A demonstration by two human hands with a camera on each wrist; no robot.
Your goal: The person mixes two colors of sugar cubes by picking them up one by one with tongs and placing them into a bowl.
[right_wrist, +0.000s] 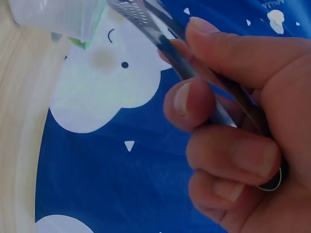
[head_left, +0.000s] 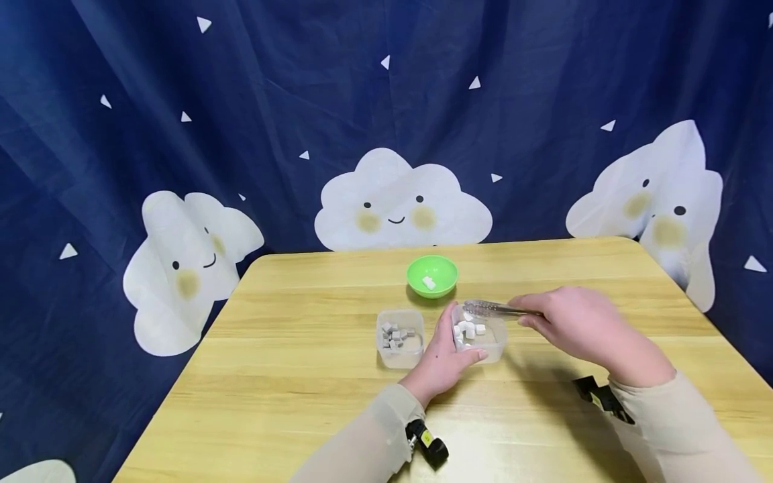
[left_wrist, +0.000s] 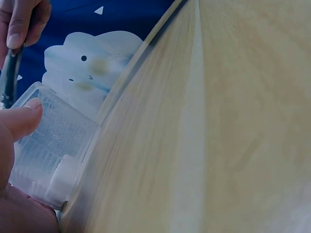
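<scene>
My left hand (head_left: pixel 443 362) grips a clear plastic container (head_left: pixel 496 341) by its side, with the thumb laid along the near wall. Several white cubes (head_left: pixel 470 330) lie in it. In my right hand (head_left: pixel 576 329) I hold metal tongs (head_left: pixel 501 309), with fingers curled round the handles. Their perforated tips are over the container's far left part, close to the cubes; I cannot tell whether a cube sits between them. The right wrist view shows the tongs (right_wrist: pixel 141 19) pointing towards the container (right_wrist: pixel 58 19). In the left wrist view the container (left_wrist: pixel 58 126) shows beside my thumb.
Behind the container stands a green bowl (head_left: pixel 447 270) with white pieces (head_left: pixel 429 282) in it. To the left of my left hand is a second clear container (head_left: pixel 407 361) holding several grey cubes (head_left: pixel 394 337). A blue curtain (head_left: pixel 386 121) hangs behind the wooden table (head_left: pixel 290 376).
</scene>
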